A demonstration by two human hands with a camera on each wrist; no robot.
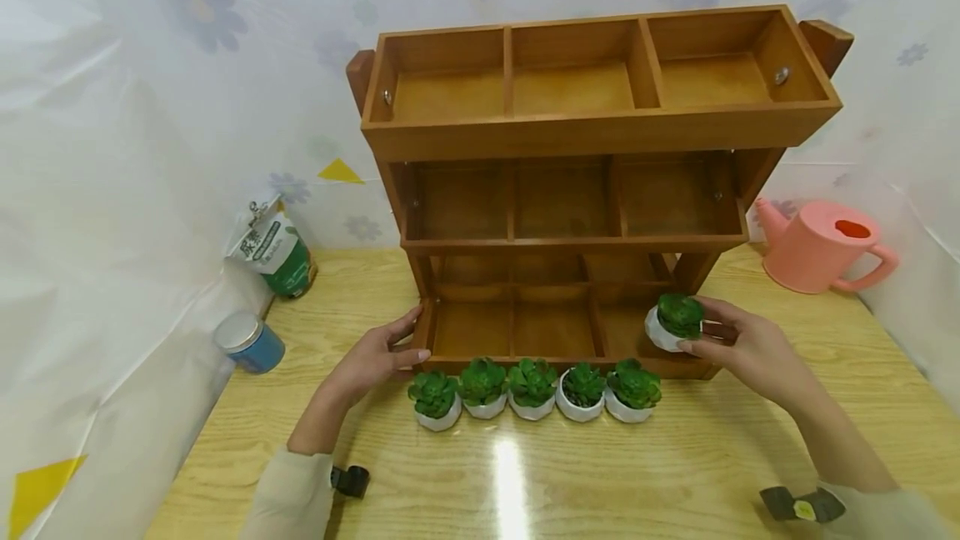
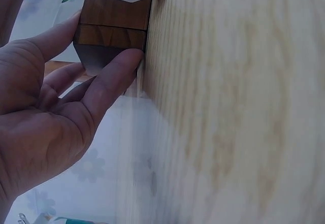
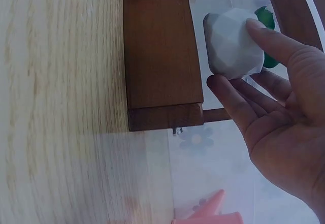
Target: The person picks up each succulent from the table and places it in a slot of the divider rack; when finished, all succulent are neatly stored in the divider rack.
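My right hand holds a potted succulent by its white faceted pot, raised at the right front of the wooden shelf's bottom tier. In the right wrist view the thumb and fingers pinch the pot, with green leaves beyond it. The left hand grips the front left corner of the three-tier wooden shelf. Up close, its thumb and fingers lie on either side of the dark wood corner. Several potted succulents stand in a row along the shelf's front edge.
A pink watering can stands right of the shelf on the light wood table. To the left are a green and white pouch with a clip and a blue jar with a pale lid. A floral sheet hangs behind.
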